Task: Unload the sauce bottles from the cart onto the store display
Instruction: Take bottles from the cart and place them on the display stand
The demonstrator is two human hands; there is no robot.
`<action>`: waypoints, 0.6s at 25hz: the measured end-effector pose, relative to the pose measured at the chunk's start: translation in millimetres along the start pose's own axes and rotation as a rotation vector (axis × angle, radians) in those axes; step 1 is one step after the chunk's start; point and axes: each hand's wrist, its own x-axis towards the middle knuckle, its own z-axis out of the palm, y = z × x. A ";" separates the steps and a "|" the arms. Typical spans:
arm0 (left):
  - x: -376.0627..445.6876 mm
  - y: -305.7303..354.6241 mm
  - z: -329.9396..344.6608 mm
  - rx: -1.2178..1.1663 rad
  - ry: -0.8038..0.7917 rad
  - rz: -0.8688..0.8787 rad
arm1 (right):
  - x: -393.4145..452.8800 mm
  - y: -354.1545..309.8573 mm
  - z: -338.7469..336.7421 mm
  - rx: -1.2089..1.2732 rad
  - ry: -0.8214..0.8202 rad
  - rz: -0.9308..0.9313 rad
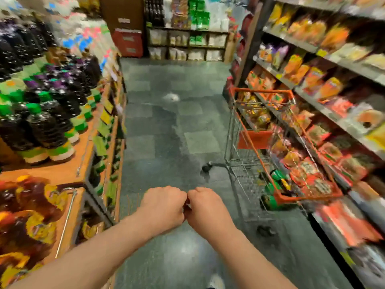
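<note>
Both fists, left hand (164, 205) and right hand (205, 207), curl knuckle-to-knuckle, each grip holding nothing, away from the orange-rimmed wire cart (270, 142), seemingly between loads.

One head-worn wide view looks forward and down the aisle floor (166, 126), close above both forearms.
</note>
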 end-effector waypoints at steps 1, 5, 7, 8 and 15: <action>16.2 25.4 -2.7 0.019 -0.016 0.066 | -12.6 25.7 -6.8 -0.009 -0.002 0.069; 80.7 118.3 -11.0 0.083 -0.005 0.298 | -49.8 119.2 -40.1 -0.068 0.073 0.189; 118.9 169.1 -18.0 0.087 0.016 0.391 | -62.5 173.3 -63.6 -0.087 0.091 0.309; 136.8 194.3 -21.7 0.085 0.025 0.440 | -68.8 200.2 -73.7 -0.097 0.091 0.369; 245.8 314.1 -12.9 -0.018 -0.020 0.544 | -75.9 351.2 -105.4 -0.083 0.032 0.583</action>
